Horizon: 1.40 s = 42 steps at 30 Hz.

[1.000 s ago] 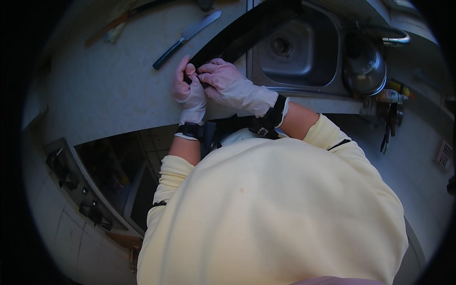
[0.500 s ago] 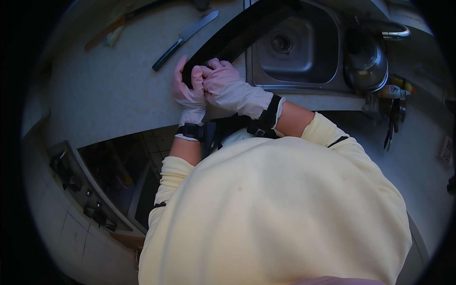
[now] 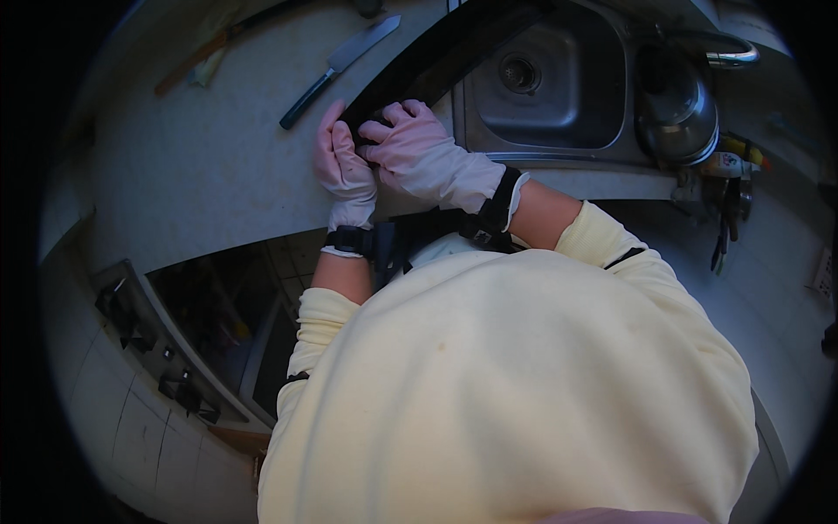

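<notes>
Both my hands wear pale gloves with black wrist straps and meet on the grey counter (image 3: pixel 201 175). My left hand (image 3: pixel 342 168) curls around the near end of a long black strip (image 3: pixel 436 54), which runs away to the upper right over the sink's edge. My right hand (image 3: pixel 421 155) presses down on the same end from the right, its fingers touching my left hand. What lies under the fingers is hidden. A knife (image 3: pixel 336 63) with a dark handle lies on the counter just beyond my left hand.
A steel sink (image 3: pixel 550 87) with a round drain sits to the right, with a dark round pot (image 3: pixel 676 109) and a tap (image 3: pixel 729 57) beside it. Several utensils hang at the far right (image 3: pixel 724 227). A long wooden-handled tool (image 3: pixel 196 61) lies at the counter's back. A dark opening (image 3: pixel 218 323) gapes below the counter.
My hands have closed tighter together over the end of the black strip and shifted slightly toward me. Nothing else has moved.
</notes>
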Each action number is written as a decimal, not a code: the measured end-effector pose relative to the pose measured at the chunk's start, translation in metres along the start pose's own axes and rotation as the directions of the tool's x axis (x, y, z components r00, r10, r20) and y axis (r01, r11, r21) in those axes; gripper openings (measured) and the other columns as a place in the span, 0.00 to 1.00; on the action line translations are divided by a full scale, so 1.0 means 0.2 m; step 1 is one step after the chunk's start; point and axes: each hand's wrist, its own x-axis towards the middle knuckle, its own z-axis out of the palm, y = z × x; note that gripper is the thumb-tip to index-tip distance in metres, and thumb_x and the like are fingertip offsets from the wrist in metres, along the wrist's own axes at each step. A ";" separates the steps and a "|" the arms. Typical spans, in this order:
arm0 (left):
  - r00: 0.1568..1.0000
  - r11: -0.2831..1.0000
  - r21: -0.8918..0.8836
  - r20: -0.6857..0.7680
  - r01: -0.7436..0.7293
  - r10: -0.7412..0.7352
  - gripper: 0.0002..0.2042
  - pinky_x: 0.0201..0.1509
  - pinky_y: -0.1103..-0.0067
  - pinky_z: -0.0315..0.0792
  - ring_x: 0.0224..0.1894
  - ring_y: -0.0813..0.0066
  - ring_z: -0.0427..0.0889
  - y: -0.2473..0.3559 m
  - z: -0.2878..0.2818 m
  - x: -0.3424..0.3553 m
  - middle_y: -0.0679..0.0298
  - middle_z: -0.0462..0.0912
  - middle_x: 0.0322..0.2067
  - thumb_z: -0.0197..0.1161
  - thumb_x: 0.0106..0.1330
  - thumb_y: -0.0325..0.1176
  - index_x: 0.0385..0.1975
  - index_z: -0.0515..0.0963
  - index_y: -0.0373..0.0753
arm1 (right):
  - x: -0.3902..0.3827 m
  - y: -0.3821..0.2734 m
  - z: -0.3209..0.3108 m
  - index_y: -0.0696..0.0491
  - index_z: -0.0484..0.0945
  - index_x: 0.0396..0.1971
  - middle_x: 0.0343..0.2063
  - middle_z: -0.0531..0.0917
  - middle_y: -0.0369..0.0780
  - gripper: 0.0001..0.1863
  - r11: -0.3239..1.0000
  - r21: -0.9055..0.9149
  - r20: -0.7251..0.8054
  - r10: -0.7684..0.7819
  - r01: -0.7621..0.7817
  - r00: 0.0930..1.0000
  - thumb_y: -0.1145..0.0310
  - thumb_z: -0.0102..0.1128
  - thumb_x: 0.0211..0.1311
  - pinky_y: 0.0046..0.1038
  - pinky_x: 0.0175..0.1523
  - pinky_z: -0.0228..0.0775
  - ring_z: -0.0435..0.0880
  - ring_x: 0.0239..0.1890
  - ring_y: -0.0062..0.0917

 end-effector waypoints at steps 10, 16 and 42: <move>1.000 0.998 -0.064 -0.011 -0.020 0.020 0.19 0.43 0.85 0.70 0.37 0.85 0.73 0.01 0.01 0.01 0.71 0.84 0.44 0.54 0.87 0.40 0.62 0.84 0.34 | 0.01 -0.01 0.05 0.36 0.93 0.46 0.55 0.83 0.32 0.15 0.995 0.009 -0.112 -0.096 0.097 0.989 0.59 0.66 0.62 0.50 0.73 0.64 0.77 0.62 0.38; 0.999 0.997 -0.059 -0.006 -0.048 0.048 0.19 0.39 0.85 0.66 0.34 0.86 0.69 -0.02 0.01 0.01 0.72 0.82 0.40 0.53 0.87 0.39 0.62 0.84 0.33 | -0.02 0.03 0.03 0.36 0.94 0.50 0.59 0.82 0.36 0.18 0.985 -0.051 -0.167 0.153 -0.164 0.974 0.58 0.66 0.61 0.52 0.76 0.59 0.78 0.62 0.37; 0.999 0.986 -0.163 0.021 -0.037 0.041 0.22 0.42 0.84 0.66 0.36 0.84 0.70 -0.05 0.00 0.01 0.72 0.77 0.36 0.56 0.85 0.45 0.62 0.85 0.34 | 0.02 0.09 0.03 0.46 0.87 0.59 0.54 0.90 0.42 0.20 0.934 0.316 -0.316 0.269 -0.166 0.910 0.66 0.71 0.67 0.42 0.68 0.78 0.87 0.58 0.39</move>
